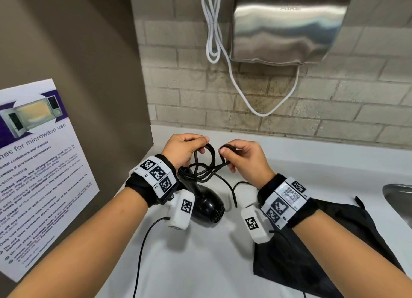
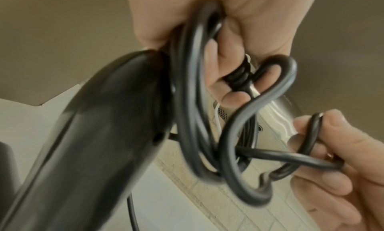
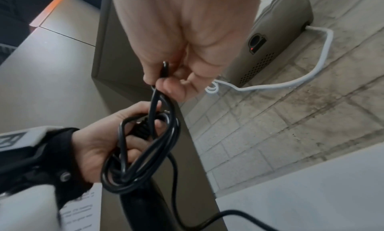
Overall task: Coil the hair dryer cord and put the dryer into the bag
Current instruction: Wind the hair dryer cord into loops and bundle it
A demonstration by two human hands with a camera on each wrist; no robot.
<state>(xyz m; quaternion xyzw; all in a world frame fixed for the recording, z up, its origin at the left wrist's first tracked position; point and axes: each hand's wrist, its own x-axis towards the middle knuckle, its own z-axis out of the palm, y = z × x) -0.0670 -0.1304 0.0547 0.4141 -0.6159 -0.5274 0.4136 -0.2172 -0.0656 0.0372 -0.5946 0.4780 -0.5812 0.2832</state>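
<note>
The black hair dryer [image 1: 207, 203] hangs by its handle [image 2: 99, 128] just above the white counter [image 1: 200, 264], below my left hand [image 1: 184, 149]. That hand grips several loops of the black cord [image 1: 204, 164] against the handle's end. My right hand [image 1: 242, 156] pinches one more loop of cord [image 2: 309, 144] between thumb and fingers, close beside the left hand. A loose stretch of cord [image 1: 234, 190] trails down to the counter. The black bag [image 1: 312, 248] lies flat on the counter under my right forearm.
A steel hand dryer [image 1: 287, 27] with a white cable [image 1: 223, 59] hangs on the brick wall ahead. A brown partition with a microwave notice [image 1: 38, 168] stands at the left. A steel sink edge [image 1: 399, 199] shows at the far right.
</note>
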